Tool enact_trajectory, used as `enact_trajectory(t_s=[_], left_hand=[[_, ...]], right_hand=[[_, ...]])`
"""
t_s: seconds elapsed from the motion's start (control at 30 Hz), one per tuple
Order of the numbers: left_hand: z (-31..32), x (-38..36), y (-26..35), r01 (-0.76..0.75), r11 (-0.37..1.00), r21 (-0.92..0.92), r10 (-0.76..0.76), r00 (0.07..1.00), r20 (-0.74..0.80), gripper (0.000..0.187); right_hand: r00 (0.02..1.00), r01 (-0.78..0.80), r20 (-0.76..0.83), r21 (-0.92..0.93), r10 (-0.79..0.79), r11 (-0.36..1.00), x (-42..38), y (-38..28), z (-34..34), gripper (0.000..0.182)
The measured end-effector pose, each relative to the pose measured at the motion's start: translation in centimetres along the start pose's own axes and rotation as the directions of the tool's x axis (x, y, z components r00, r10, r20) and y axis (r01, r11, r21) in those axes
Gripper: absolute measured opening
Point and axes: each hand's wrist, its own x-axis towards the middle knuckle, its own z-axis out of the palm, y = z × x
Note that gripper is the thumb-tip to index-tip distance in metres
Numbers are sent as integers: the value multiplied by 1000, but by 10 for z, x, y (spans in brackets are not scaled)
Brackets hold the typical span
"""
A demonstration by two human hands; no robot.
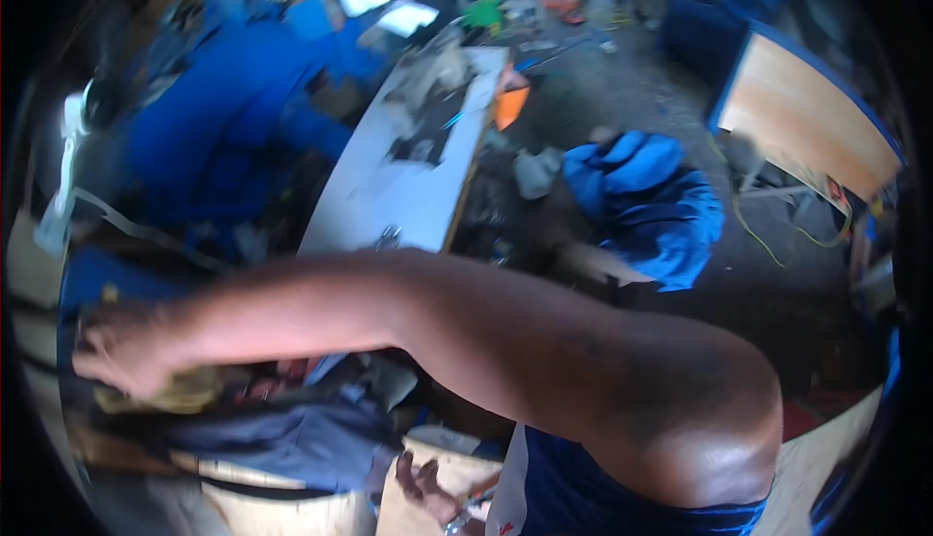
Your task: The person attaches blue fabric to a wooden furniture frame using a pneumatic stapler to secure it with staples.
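Note:
My right arm stretches across the view to the far left. There my right hand (126, 346) is over dark and yellowish material (190, 390) on a cluttered surface; its fingers are smeared by motion, and anything in them cannot be made out. Low in the middle, my left hand (426, 487) is held with its fingers apart and slightly curled, with nothing seen in it, beside a pale wooden surface (394, 507). Dark blue cloth (292, 439) lies between the two hands.
A person in blue (224, 99) bends over at the upper left, beside a long white table (340, 196) with scraps on it. Another person in blue (646, 196) is right of centre. A wooden board (807, 99) and a yellow cable (746, 225) are at the right.

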Motion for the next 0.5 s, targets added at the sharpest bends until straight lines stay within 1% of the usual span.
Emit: enact_trajectory(t_s=[0.03, 0.07, 0.13, 0.17, 0.2, 0.23, 0.27, 0.3, 0.33, 0.37, 0.4, 0.43, 0.47, 0.5], left_hand=[[10, 9, -3, -11, 1000, -4, 11, 999, 30, 49], [22, 19, -6, -27, 1000, -9, 28, 998, 55, 46], [43, 37, -9, -66, 998, -5, 66, 993, 93, 40], [55, 44, -6, -86, 996, 5, 85, 991, 105, 37], [72, 49, 1, -107, 994, 17, 104, 988, 111, 35], [93, 55, 11, -117, 992, -54, 124, 983, 136, 35], [130, 55, 45, 279, 956, -92, -276, 960, 46, 49], [154, 58, 48, 127, 992, -8, -126, 988, 87, 46], [182, 63, 45, -39, 997, 64, 29, 988, 152, 43], [217, 65, 37, -211, 971, 114, 180, 956, 233, 40], [256, 63, 25, -380, 915, 139, 323, 892, 315, 38], [294, 55, 13, -536, 831, 147, 450, 804, 390, 37], [332, 42, 2, -679, 721, 139, 564, 692, 450, 36], [388, 18, -16, -580, 809, 91, 453, 716, 531, 34]], right_hand=[[990, 79, -112, -21, -80, 997, -40, -15, -32, 35], [961, 167, -216, -49, -174, 985, -86, -35, -68, 35], [887, 198, -403, -113, -227, 974, -188, -58, -109, 42], [918, 150, -364, -58, -161, 987, -243, -63, -130, 47], [940, 57, -333, -46, -69, 997, -299, -65, -150, 44], [963, -111, -255, -100, 82, 989, -355, -69, -172, 42], [950, -262, -207, -128, 233, 957, -416, -77, -199, 39], [904, -419, -166, -159, 394, 894, -458, -101, -240, 37], [866, -497, -217, -290, 450, 818, -521, -104, -258, 35], [797, -603, -247, -369, 551, 708, -570, -126, -293, 36], [756, -653, -323, -424, 569, 627, -609, -156, -336, 35], [711, -701, -394, -462, 582, 544, -646, -189, -373, 35], [632, -774, -505, -440, 588, 454, -675, -227, -398, 35], [554, -832, -597, -426, 580, 357, -704, -268, -434, 34]])
